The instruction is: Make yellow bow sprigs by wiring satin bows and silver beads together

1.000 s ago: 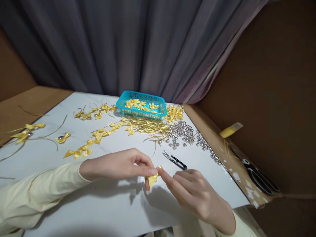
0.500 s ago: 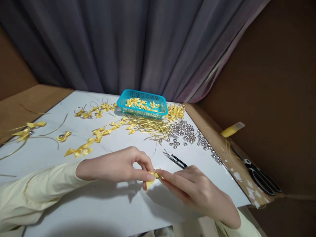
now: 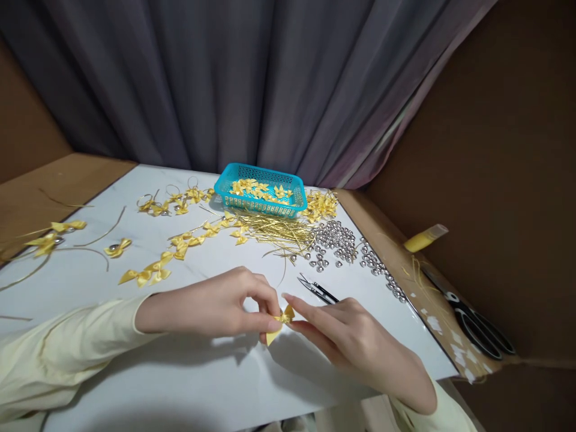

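White tabletop (image 3: pixel 202 369) spreads beneath the work; above its near part, the left hand (image 3: pixel 220 303) pinches one side of a yellow bow (image 3: pixel 284 318), satiny, with flaring ends and a gathered, glinting middle; the right hand (image 3: pixel 360 342) has thumb and forefinger narrowly parted at its other side, and I cannot tell whether they grip; beyond lie black snips (image 3: pixel 318 289), silver beads (image 3: pixel 333 236), gold strips (image 3: pixel 279 231), a blue basket (image 3: pixel 258 207) and a grey curtain (image 3: pixel 234 84).

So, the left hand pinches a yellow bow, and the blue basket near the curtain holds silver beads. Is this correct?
No, the contents are wrong: the head view shows yellow bows in the blue basket near the curtain. The left hand does pinch a yellow bow.
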Demonstrator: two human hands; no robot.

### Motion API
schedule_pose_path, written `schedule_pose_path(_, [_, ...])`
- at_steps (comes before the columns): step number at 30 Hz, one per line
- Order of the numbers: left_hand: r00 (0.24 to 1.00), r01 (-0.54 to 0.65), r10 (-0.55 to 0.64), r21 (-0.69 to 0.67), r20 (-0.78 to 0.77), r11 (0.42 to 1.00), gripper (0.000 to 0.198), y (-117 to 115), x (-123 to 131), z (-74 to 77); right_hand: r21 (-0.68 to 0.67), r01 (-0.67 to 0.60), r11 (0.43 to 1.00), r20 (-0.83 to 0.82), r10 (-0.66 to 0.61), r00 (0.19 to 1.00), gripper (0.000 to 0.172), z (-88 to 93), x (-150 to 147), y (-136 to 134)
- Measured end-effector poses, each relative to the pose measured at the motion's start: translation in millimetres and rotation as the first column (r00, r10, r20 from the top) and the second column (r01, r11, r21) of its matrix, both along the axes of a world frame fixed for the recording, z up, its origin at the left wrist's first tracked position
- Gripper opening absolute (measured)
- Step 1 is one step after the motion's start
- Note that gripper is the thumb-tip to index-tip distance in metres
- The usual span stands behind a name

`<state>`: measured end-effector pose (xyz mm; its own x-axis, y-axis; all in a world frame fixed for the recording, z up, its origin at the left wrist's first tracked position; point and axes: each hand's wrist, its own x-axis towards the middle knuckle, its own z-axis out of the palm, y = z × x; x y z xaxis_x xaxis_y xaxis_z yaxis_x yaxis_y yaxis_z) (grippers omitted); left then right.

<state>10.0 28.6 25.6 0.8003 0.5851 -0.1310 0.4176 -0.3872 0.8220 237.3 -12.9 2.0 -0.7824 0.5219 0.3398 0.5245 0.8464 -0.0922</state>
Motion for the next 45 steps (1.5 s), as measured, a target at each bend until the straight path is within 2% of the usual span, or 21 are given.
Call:
schedule_pose_path(5, [0.997, -0.022, 0.027, 0.079, -0.070, 0.997, 0.016, -1.8, -1.6, 2.0, 0.019, -0.077, 0.997, 0.152, 0.074, 0.986, 0.037, 5.0, -1.0, 1.5])
schedule_pose_path(11, [0.997, -0.009, 0.018, 0.109, -0.079, 0.994, 0.017, -3.4, -1.3, 4.3, 0.057, -0.071, 0.996, 0.235, 0.055, 0.970, 0.043, 5.3, -0.7, 5.9])
schedule_pose_path(16, [0.996, -0.020, 0.031, 0.124, -0.086, 0.992, 0.019, -1.0, -1.6, 0.3, 0.188, -0.125, 0.974, 0.384, 0.044, 0.922, 0.049, 2.9, -7.3, 7.6])
schedule_pose_path(19, [0.996, -0.048, 0.051, 0.044, -0.078, 0.998, 0.021, 8.8, -2.5, -9.9, 0.232, -0.146, 0.962, 0.445, 0.029, 0.895, 0.049, -4.5, -13.1, 11.6])
schedule_pose_path(21, [0.997, -0.060, 0.053, -0.108, -0.065, 0.992, 0.022, 16.2, -4.5, -19.9, 0.229, -0.160, 0.960, 0.469, 0.035, 0.883, 0.046, -11.7, -16.2, 16.1])
schedule_pose_path(23, [0.996, -0.085, 0.076, -0.195, -0.054, 0.977, 0.023, 21.3, -8.0, -30.4, 0.213, -0.176, 0.961, 0.469, 0.057, 0.881, 0.043, -18.8, -18.9, 21.6])
schedule_pose_path(25, [0.993, -0.115, 0.107, -0.215, -0.047, 0.970, 0.024, 22.4, -12.2, -39.3, 0.136, -0.134, 0.982, 0.418, 0.065, 0.906, 0.034, -24.3, -21.3, 28.1])
schedule_pose_path(27, [0.988, -0.151, 0.149, -0.151, -0.030, 0.977, 0.024, 20.3, -15.9, -45.2, -0.095, -0.027, 0.995, 0.296, 0.054, 0.954, 0.023, -28.0, -22.9, 36.2])
schedule_pose_path(28, [0.986, -0.167, 0.166, -0.097, -0.018, 0.981, 0.023, 18.6, -17.3, -47.0, -0.262, 0.028, 0.965, 0.213, 0.030, 0.977, 0.021, -29.6, -23.2, 41.0])
schedule_pose_path(29, [0.985, -0.172, 0.172, -0.038, -0.007, 0.984, 0.022, 16.9, -18.4, -48.2, -0.434, 0.060, 0.899, 0.125, -0.006, 0.992, 0.024, -31.2, -23.0, 46.0])
schedule_pose_path(30, [0.986, -0.166, 0.166, 0.018, -0.002, 0.986, 0.021, 15.2, -19.1, -49.0, -0.592, 0.066, 0.803, 0.045, -0.049, 0.998, 0.029, -33.2, -22.6, 51.1])
schedule_pose_path(32, [0.990, -0.138, 0.139, 0.103, -0.006, 0.985, 0.020, 12.6, -19.7, -49.9, -0.804, 0.029, 0.594, -0.067, -0.138, 0.988, 0.036, -38.0, -21.4, 59.9])
schedule_pose_path(35, [0.991, -0.126, 0.131, 0.174, -0.022, 0.977, 0.019, 10.4, -19.7, -50.8, -0.946, -0.038, 0.321, -0.113, -0.219, 0.969, 0.042, -45.4, -21.0, 66.7])
schedule_pose_path(38, [0.989, -0.145, 0.149, 0.170, -0.010, 0.975, 0.019, 9.7, -19.3, -49.5, -0.989, -0.114, 0.096, -0.133, -0.236, 0.963, 0.040, -48.5, -22.5, 66.2])
schedule_pose_path(40, [0.986, -0.168, 0.169, 0.104, -0.002, 0.980, 0.019, 10.1, -18.8, -46.7, -0.985, -0.174, -0.013, -0.166, -0.247, 0.955, 0.037, -47.7, -23.2, 64.2])
schedule_pose_path(41, [0.983, -0.185, 0.186, 0.049, -0.005, 0.981, 0.020, 10.6, -18.4, -44.9, -0.979, -0.198, -0.048, -0.180, -0.257, 0.949, 0.035, -46.7, -23.4, 63.2])
schedule_pose_path(43, [0.976, -0.219, 0.217, -0.092, -0.028, 0.972, 0.022, 12.1, -17.3, -41.4, -0.971, -0.224, -0.083, -0.194, -0.278, 0.941, 0.034, -44.4, -23.4, 61.8])
schedule_pose_path(45, [0.971, -0.237, 0.229, -0.218, -0.063, 0.947, 0.027, 14.0, -16.1, -38.9, -0.968, -0.232, -0.093, -0.196, -0.293, 0.936, 0.034, -42.2, -23.6, 61.0])
